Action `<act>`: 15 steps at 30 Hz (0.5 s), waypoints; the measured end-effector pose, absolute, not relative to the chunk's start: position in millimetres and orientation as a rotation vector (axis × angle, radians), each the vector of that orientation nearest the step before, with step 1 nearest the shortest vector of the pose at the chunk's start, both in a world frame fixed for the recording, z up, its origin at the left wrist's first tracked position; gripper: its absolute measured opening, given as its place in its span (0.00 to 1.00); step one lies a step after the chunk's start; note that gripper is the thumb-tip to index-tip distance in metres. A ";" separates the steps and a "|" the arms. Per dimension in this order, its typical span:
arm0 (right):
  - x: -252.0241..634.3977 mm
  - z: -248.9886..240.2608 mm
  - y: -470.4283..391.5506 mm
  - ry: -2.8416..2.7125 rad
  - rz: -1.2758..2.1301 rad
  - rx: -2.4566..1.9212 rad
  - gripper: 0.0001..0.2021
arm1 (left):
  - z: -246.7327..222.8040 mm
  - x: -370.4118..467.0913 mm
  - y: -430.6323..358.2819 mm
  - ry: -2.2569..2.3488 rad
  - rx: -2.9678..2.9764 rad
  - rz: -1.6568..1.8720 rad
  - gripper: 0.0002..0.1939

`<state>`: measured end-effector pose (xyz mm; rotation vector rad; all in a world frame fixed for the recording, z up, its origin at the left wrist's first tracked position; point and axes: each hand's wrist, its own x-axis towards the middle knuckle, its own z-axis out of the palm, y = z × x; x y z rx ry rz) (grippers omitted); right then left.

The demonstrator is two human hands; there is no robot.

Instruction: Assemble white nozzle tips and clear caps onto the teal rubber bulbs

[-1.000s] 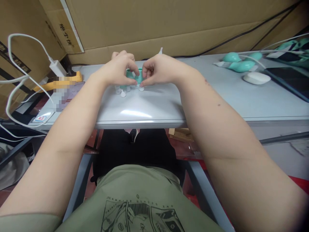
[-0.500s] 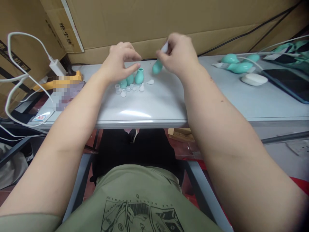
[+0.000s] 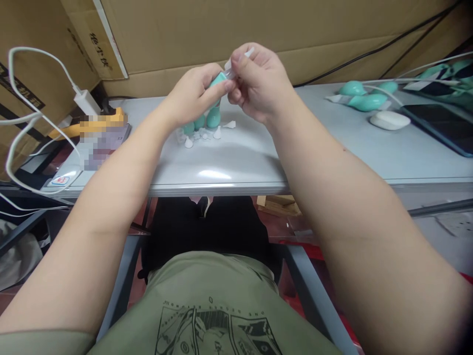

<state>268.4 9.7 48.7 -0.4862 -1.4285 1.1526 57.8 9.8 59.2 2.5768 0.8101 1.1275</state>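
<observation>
My left hand (image 3: 197,93) is closed around a teal squeeze bulb (image 3: 218,80), which is partly hidden by the fingers. The fingers of my right hand (image 3: 260,79) pinch a whitish nozzle (image 3: 249,52) at the bulb's end; whether the two are joined I cannot tell. Just below my hands, another teal squeeze bulb (image 3: 213,118) stands on the table, with more teal bulbs (image 3: 199,121) to its left, partly covered by my left hand. Small white cone-shaped tips (image 3: 217,132) and clear plastic bits lie in front of them.
On the right of the table (image 3: 229,167) lie more teal bulbs (image 3: 367,102), a white oval case (image 3: 389,120) and a dark tablet (image 3: 439,128). A white charger (image 3: 87,103) with looping cables and a yellow tool (image 3: 70,130) are at left. Cardboard (image 3: 207,34) stands behind.
My right hand has brought the bulb with its white nozzle leftward to my left hand. My left hand, spread before, has moved right and closed on the bulb.
</observation>
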 end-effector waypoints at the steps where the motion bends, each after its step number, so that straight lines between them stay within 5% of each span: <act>1: 264.2 49.6 4.6 -1.384 1.206 -0.498 0.30 | 60.3 60.1 6.1 0.832 2.517 1.207 0.18; 7: 235.0 58.8 -48.6 -1.588 1.339 -0.819 0.36 | 55.6 61.2 -1.8 0.838 2.432 1.233 0.17; 15: 293.8 77.0 -22.6 -1.519 0.836 -1.090 0.37 | 80.3 79.3 24.2 0.926 2.516 1.050 0.15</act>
